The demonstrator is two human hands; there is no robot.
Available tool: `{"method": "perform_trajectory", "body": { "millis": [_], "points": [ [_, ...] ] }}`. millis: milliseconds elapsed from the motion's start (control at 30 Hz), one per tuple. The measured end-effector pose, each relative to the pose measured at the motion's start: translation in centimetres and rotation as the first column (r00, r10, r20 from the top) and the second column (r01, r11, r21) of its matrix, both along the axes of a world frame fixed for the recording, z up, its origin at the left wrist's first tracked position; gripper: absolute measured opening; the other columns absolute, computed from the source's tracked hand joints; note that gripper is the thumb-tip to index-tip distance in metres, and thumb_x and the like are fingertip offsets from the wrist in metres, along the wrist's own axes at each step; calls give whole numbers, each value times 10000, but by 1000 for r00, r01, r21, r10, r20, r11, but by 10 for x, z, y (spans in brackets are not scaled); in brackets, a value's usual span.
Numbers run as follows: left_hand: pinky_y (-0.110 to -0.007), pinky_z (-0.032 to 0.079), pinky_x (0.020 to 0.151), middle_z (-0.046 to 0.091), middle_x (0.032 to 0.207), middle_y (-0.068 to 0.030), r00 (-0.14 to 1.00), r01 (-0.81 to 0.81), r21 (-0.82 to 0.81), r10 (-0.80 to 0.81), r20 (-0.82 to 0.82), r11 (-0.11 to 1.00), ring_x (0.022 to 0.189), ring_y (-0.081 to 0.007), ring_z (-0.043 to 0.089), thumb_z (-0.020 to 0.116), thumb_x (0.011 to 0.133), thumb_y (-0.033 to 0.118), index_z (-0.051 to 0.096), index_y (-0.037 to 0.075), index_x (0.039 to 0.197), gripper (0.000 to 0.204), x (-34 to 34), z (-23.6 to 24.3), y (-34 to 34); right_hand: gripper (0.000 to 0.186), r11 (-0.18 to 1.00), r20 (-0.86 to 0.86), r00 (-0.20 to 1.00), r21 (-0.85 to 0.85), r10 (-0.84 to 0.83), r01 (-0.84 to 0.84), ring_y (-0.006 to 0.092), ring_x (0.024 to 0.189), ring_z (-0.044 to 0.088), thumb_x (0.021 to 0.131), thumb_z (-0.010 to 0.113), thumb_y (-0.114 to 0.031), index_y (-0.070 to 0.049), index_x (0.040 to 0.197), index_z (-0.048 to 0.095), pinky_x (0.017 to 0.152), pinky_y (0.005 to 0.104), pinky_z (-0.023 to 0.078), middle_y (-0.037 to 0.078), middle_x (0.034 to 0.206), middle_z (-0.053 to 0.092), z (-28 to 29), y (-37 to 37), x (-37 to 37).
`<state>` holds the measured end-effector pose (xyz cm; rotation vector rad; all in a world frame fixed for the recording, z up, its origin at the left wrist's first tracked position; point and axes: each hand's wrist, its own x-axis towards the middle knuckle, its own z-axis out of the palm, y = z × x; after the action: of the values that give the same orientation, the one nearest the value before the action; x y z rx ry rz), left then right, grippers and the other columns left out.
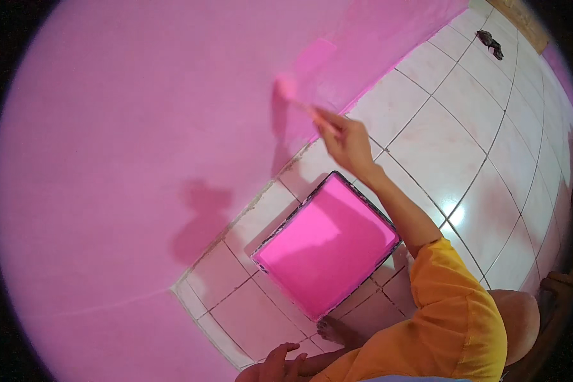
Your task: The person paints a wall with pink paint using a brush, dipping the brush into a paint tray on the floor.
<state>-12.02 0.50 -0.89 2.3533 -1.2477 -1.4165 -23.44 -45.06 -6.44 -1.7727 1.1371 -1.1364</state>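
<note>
In my right hand (pixel 345 141) is a paintbrush (pixel 285 88) with a pink handle, its fingers closed round it. The brush head is blurred by motion and lies against or very near the pink wall (pixel 140 127). Just beyond it, a brighter pink patch (pixel 315 54) of paint shows on the wall. Below my right forearm, a dark-rimmed tray (pixel 286 224) full of bright pink paint (pixel 312 254) rests on the tiles. My left hand (pixel 277 364) is low in the view, near my leg, with its fingers apart and nothing seen in them.
White floor tiles (pixel 439 134) with dark joints meet the wall along a slanting edge. My bare foot (pixel 337 332) is close to the tray's near corner. A small dark crumpled thing (pixel 490 44) lies on the far tiles. Dark furniture-like shapes (pixel 561 280) stand along the right rim.
</note>
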Motion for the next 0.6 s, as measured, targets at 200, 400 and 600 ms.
{"method": "perform_trajectory", "body": {
  "millis": [200,400,600],
  "points": [
    [-325,467,677,601,848,-78,967,-175,101,191,-168,979,747,-138,591,618,868,243,485,132,1107,295,5,-28,42,283,980,174,967,46,185,-196,79,826,560,894,599,-182,-8,1114,636,754,241,452,62,973,680,-5,-36,-22],
    [-354,479,707,616,858,-121,761,-347,340,474,-443,874,791,-168,593,608,886,294,470,67,1142,370,10,-29,35,296,918,92,937,-186,-338,350,217,779,662,868,583,-273,-69,1066,665,685,320,494,153,886,685,3,-105,-73],
    [-386,491,733,611,917,-159,995,-70,14,71,-74,997,810,-254,610,616,870,364,492,29,1132,443,7,-43,34,311,876,8,943,-367,-333,312,140,715,640,868,594,-185,2,1116,621,631,288,491,184,808,674,-2,-63,-23]
  ]
}}
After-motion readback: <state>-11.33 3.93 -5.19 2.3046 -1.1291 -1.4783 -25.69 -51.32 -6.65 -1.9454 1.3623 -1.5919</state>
